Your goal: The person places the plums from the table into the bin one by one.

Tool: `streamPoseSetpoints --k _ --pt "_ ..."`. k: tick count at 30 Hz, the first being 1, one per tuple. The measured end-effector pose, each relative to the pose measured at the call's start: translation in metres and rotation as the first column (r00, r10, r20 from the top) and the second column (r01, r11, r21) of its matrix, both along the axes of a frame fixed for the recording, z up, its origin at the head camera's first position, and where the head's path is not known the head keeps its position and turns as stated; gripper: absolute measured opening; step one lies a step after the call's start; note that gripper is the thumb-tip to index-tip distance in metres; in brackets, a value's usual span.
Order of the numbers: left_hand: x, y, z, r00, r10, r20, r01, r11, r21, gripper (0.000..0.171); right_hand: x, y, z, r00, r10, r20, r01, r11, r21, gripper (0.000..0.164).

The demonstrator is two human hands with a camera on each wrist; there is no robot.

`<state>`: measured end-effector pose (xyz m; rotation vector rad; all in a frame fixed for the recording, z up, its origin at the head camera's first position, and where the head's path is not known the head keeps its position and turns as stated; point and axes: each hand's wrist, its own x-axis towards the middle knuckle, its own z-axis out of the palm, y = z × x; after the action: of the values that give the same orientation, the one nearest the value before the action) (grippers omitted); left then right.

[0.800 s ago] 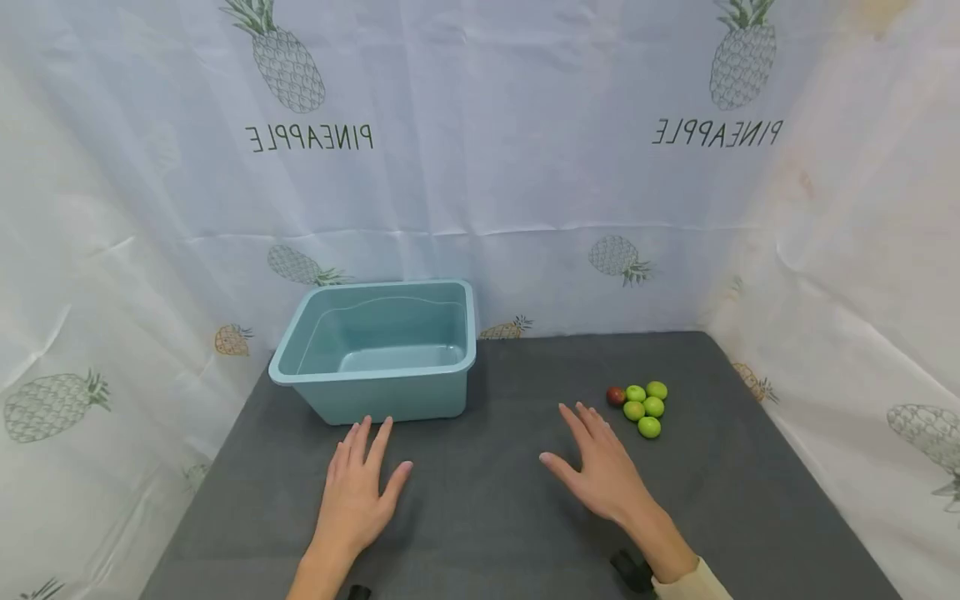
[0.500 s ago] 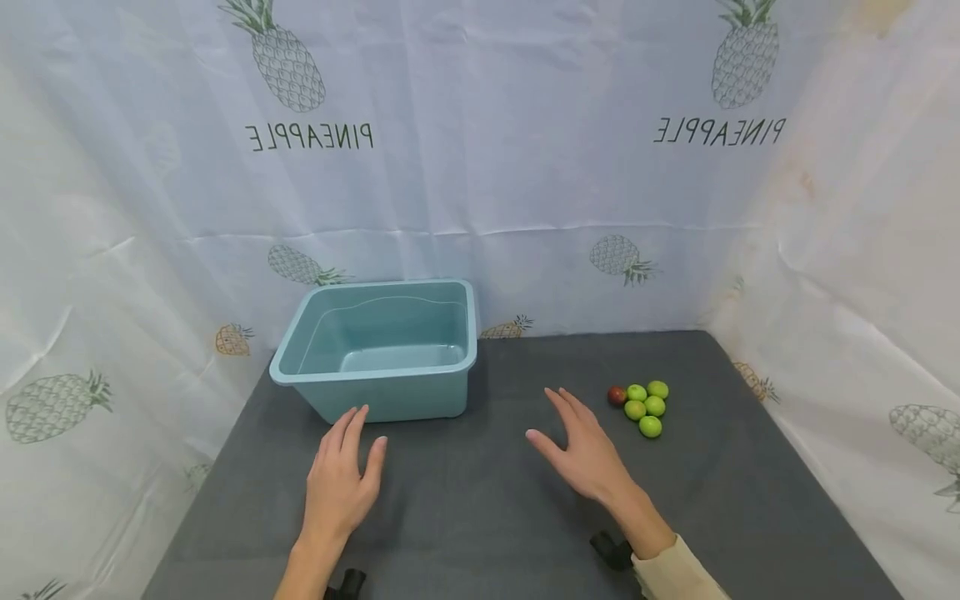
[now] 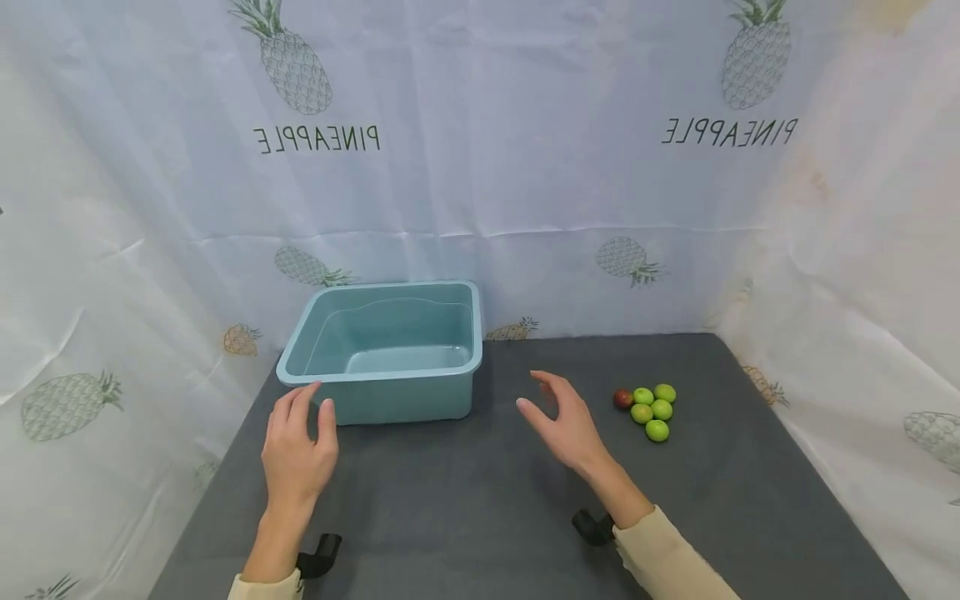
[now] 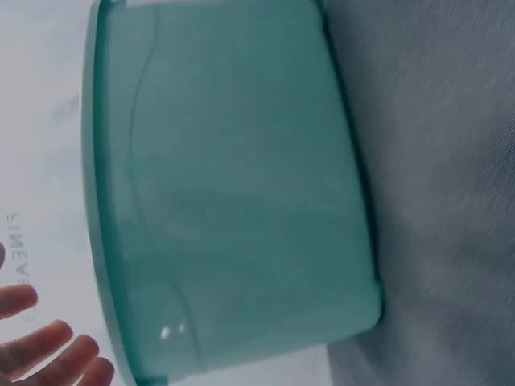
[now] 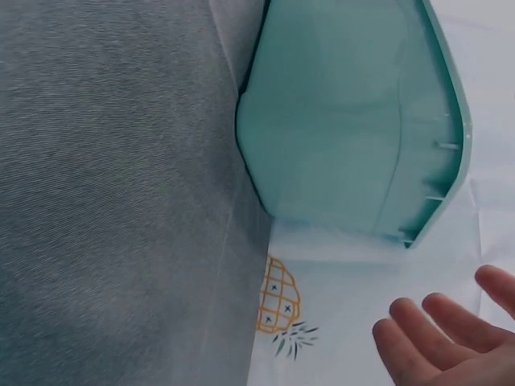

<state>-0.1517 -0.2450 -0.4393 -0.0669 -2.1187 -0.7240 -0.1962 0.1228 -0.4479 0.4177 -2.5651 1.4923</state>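
A light teal plastic basin [image 3: 405,402] stands at the back left of the dark grey table. My left hand [image 3: 298,454] is raised with fingers spread, its fingertips overlapping the basin's front left corner in the head view. In the left wrist view those fingers [image 4: 60,358] appear beside the basin's rim. My right hand [image 3: 567,427] hovers to the right of the basin, thumb apart from the fingers, holding nothing. The right wrist view shows its fingers [image 5: 451,334] below the basin [image 5: 338,121]. Nothing is visible inside the basin.
Several small round green fruits [image 3: 657,430] and one dark red fruit [image 3: 623,399] lie grouped on the table [image 3: 465,517], beyond my right hand. White pineapple-print cloth [image 3: 525,183] hangs behind and on both sides. A black wrist mount [image 3: 320,556] sits on each arm.
My left hand has moved left and farther forward, up to the basin's corner. The right hand has shifted left and forward, away from the fruits. Basin and fruits stay in place.
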Motion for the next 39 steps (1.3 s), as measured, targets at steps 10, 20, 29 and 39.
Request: streamPoseSetpoints --k 10,20,29,39 --pt "-0.022 -0.033 0.023 0.998 -0.032 0.046 0.03 0.999 0.032 0.031 -0.024 -0.017 0.01 0.999 0.027 0.024 -0.024 0.996 -0.084 0.059" --pt "-0.046 -0.062 0.031 0.981 -0.008 0.193 -0.01 0.996 0.094 0.04 -0.051 -0.033 0.014 0.995 0.081 0.052 -0.072 0.987 -0.146 0.058" --pt "-0.064 -0.077 0.032 0.902 -0.131 0.411 0.04 0.974 0.223 0.05 -0.07 -0.046 0.024 0.982 0.14 0.128 -0.106 0.965 -0.241 0.06" --pt "-0.08 -0.099 0.02 0.75 -0.466 0.47 0.127 0.798 0.589 0.064 -0.085 -0.064 0.021 0.949 0.209 0.237 -0.119 0.931 -0.344 0.061"
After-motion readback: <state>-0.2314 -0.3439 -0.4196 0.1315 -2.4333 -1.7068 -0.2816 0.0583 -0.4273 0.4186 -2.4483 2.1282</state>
